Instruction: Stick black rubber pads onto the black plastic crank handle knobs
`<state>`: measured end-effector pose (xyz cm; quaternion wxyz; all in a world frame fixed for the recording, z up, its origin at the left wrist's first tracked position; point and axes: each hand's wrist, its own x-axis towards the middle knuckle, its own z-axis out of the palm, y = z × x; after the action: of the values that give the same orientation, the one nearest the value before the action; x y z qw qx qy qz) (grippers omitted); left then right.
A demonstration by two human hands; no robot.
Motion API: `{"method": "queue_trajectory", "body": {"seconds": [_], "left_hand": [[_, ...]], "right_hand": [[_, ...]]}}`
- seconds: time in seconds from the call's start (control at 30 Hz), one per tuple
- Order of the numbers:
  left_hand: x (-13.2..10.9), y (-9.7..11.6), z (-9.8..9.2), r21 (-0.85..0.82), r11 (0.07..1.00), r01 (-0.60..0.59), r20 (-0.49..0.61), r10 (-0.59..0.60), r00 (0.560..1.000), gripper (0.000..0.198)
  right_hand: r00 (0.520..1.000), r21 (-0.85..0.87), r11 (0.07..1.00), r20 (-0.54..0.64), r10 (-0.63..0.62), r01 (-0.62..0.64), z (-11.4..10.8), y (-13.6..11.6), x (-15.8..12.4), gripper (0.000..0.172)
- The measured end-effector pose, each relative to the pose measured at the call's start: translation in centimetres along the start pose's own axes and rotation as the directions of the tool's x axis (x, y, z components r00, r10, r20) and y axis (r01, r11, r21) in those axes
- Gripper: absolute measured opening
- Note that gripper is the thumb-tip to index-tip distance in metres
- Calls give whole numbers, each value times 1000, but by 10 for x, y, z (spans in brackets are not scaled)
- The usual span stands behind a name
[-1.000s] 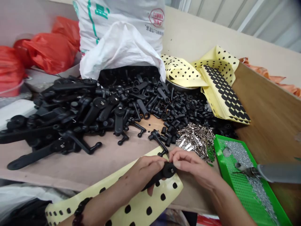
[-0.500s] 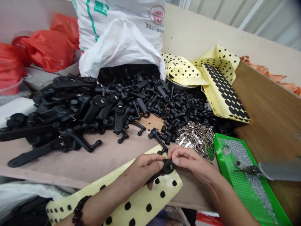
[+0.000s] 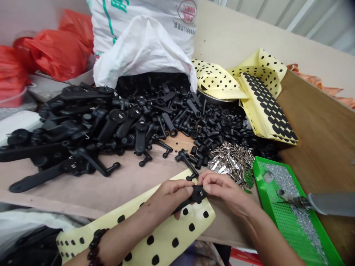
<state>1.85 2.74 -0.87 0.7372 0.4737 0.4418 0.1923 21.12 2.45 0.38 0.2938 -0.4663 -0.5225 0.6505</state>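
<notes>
Between the person's hands, over the pale yellow sheet with black dots (image 3: pixel 163 231), I see a matt black plastic arm with a round disc end (image 3: pixel 198 195), a small silvery bit (image 3: pixel 201 193) set in its face. The left hand (image 3: pixel 172 193) is clamped on the arm from nine o'clock, thumb on top. At the disc's one-to-two o'clock edge, the right hand's (image 3: pixel 223 187) thumb and fingertips are drawn close; I can't tell whether they grip it.

A slanting black part (image 3: pixel 191 200), metal piece (image 3: pixel 201 193) in its round end (image 3: pixel 197 198), is over the dotted yellow sheet (image 3: pixel 163 231).
</notes>
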Motion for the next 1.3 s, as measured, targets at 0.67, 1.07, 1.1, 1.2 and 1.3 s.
{"method": "queue_trajectory", "body": {"seconds": [0.67, 1.07, 1.1, 1.2, 1.3], "left_hand": [[2, -13, 4, -30, 998, -49, -78, 46, 996, 35], [2, -12, 4, -37, 997, -61, -83, 58, 995, 38], [2, -12, 4, -33, 998, -51, -86, 48, 995, 39], [3, -10, 4, 40, 999, -7, -79, 11, 997, 41], [6, -11, 4, 58, 998, -4, -52, 7, 999, 41]], "right_hand": [[1000, -9, 1000, 1, -30, 30, -1, 3, 1, 17], [998, -5, 998, -13, -62, 62, 1, 6, 1, 15], [998, -18, 998, -16, -66, 66, 2, 5, 1, 14], [997, -60, 996, -29, -70, 69, 5, 3, 1, 15], [997, -78, 994, -24, -72, 70, 7, 1, 1, 16]]}}
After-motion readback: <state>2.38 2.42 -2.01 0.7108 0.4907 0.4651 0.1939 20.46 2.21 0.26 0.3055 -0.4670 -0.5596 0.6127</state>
